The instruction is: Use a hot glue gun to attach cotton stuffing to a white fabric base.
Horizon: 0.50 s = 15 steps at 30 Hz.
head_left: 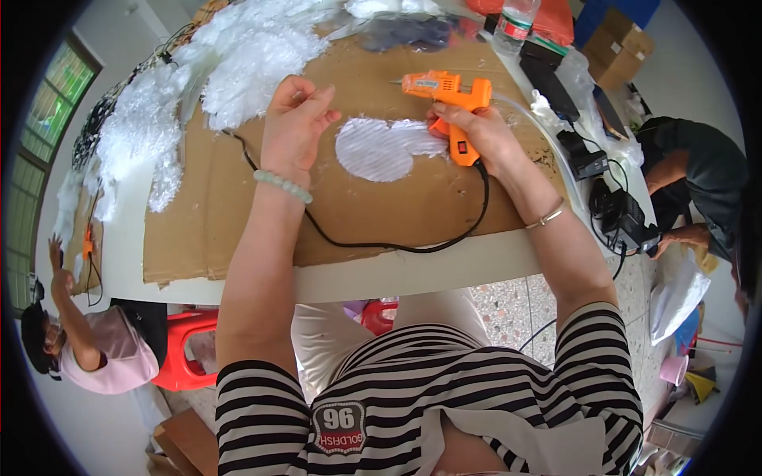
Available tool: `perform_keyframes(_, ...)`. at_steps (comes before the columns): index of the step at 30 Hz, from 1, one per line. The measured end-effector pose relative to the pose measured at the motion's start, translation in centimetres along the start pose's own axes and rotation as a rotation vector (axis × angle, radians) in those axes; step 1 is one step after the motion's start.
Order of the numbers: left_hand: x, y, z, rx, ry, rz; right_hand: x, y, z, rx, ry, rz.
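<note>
My right hand (pixel 486 135) is wrapped round the handle of an orange hot glue gun (pixel 463 95), whose nozzle points left over the cardboard. Just below the gun lies a flat white ribbed piece (pixel 373 148) with a rounded left end and a narrower part running toward my right hand. My left hand (pixel 298 119) is raised to the left of that piece, its fingers curled with thumb and fingertips close together. Whatever may be between them is too small to make out. A black cord (pixel 357 245) runs from the gun's handle in a loop across the cardboard, passing behind my left wrist.
Brown cardboard (pixel 238 230) covers much of the white table (pixel 349 284). Shiny white fibre (pixel 254 55) is heaped at the far left. A plastic bottle (pixel 516 25) stands far right; black adapters (pixel 615 210) line the right edge. One person (pixel 103 345) sits left, another (pixel 694 182) bends over right.
</note>
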State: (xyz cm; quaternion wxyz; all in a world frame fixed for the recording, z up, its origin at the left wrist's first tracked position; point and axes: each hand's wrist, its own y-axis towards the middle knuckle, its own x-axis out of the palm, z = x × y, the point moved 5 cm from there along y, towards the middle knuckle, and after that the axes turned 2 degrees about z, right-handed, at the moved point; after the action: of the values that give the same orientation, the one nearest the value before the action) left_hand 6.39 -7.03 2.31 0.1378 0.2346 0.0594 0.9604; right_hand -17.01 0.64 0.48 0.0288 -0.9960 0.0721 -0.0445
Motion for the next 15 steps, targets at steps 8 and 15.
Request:
perform_keyframes(8, 1.5, -0.7, -0.2, -0.029, -0.019, -0.02, -0.3, 0.2, 0.1, 0.013, 0.004, -0.003)
perform_keyframes(15, 1.1, -0.7, -0.4, -0.019, -0.125, 0.044, -0.2, 0.3, 0.2, -0.006, 0.013, -0.015)
